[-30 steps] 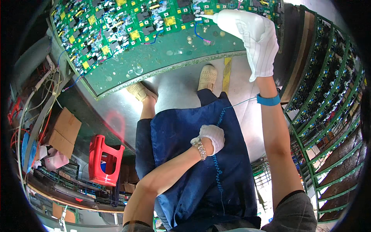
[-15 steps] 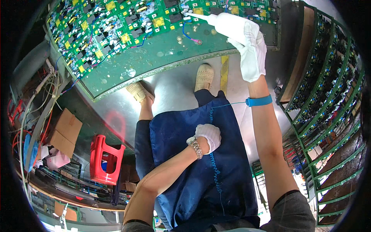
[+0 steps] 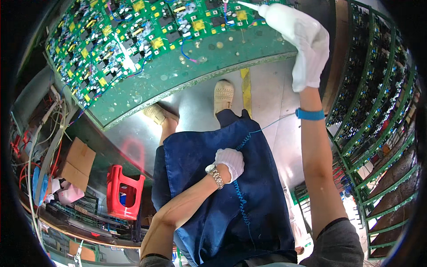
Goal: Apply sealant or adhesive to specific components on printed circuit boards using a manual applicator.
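My right hand (image 3: 312,55), in a white glove, is closed around a white squeeze bottle (image 3: 281,18) with a long thin nozzle. The nozzle points left over the far right part of the green circuit boards (image 3: 147,29), close to a wire with a pink end (image 3: 225,6). Whether its tip touches a board I cannot tell. My left hand (image 3: 230,163), also gloved, is a closed fist resting on the dark blue apron (image 3: 209,213) over my lap. A blue coiled cord (image 3: 240,200) runs by the fist; whether the fingers grip it is hidden.
The boards lie on a green worktable (image 3: 167,82), wires hanging over its near part. The cord leads to a blue wristband (image 3: 310,114) on my right arm. Board-filled racks (image 3: 369,111) stand at right. A red stool (image 3: 123,193) and a cardboard box (image 3: 78,162) are at left.
My right hand has carried the bottle right and farther across the boards. The whole view has shifted slightly. My left fist stays on the apron.
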### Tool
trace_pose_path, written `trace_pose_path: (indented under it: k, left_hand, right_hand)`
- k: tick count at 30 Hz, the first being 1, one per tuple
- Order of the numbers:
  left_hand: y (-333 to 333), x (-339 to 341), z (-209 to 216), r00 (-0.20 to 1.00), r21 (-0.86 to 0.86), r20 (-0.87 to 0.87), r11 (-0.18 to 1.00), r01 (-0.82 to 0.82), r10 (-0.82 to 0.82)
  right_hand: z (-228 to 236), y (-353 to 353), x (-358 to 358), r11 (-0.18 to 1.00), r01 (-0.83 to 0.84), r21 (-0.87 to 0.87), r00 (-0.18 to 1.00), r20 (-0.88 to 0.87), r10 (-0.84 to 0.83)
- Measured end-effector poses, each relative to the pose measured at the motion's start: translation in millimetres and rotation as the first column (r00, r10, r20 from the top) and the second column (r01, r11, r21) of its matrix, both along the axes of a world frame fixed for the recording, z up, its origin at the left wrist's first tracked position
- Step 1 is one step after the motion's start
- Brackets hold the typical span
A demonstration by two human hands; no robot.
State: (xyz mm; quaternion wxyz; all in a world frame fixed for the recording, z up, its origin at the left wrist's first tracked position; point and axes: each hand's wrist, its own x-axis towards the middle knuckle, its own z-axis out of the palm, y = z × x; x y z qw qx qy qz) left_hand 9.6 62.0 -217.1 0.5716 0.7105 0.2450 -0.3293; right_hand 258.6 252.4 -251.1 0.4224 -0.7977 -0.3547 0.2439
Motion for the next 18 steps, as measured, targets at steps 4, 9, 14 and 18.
trace_pose_path:
  k: [4,9,14,18]
  left_hand:
    - [1,7,0,1.000,-0.004,0.018,1.000,-0.022,0.022]
    - [-4,4,-3,0.999,0.027,0.012,0.999,-0.033,0.033]
    - [-2,2,-2,1.000,0.044,0.000,0.999,-0.005,0.005]
    - [-1,6,-2,1.000,0.016,-0.010,1.000,0.007,-0.007]
  right_hand:
    - [-9,20,0,0.984,-0.167,-0.059,0.837,0.520,0.173]
    - [-8,44,-13,0.922,-0.387,-0.008,0.694,0.656,0.297]
    - [-8,34,-11,0.908,-0.398,-0.133,0.641,0.667,0.379]
    - [-6,43,-13,0.920,-0.391,-0.035,0.688,0.653,0.317]
